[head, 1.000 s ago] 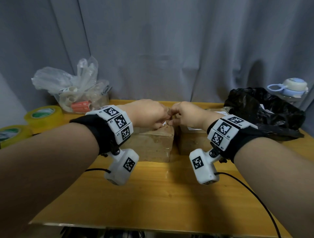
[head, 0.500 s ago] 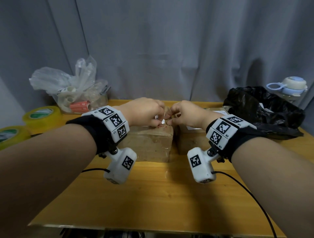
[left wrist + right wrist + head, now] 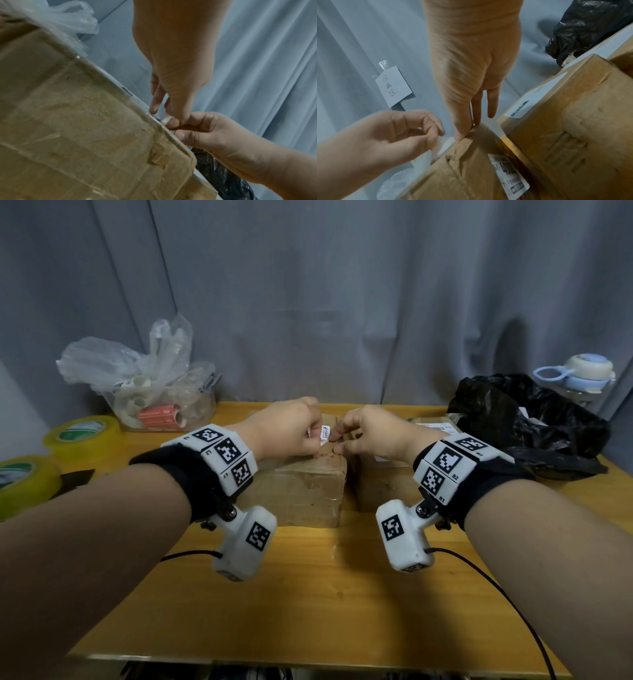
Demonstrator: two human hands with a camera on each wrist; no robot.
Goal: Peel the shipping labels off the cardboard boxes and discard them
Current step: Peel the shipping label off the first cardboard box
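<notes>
Currently the left hand pinches a small white label strip lifted off the top of the left cardboard box, which sits on the counter just beside a second box. The right hand has its fingers curled, with fingertips pressing the box top close to the peel line; it holds nothing that can be made out. To complete the step well, pull the strip back low and slowly, nearly parallel to the cardboard, so that the paper is less likely to tear. Keep the right fingertips bearing down next to the peel line so that the box stays flat. If the strip begins to split, re-grip closer to the still-adhered edge. A black plastic bag lies at the right rear of the counter and is the likely discard point. The second box carries a white label not yet lifted, and the left box shows another printed label on its side.
</notes>
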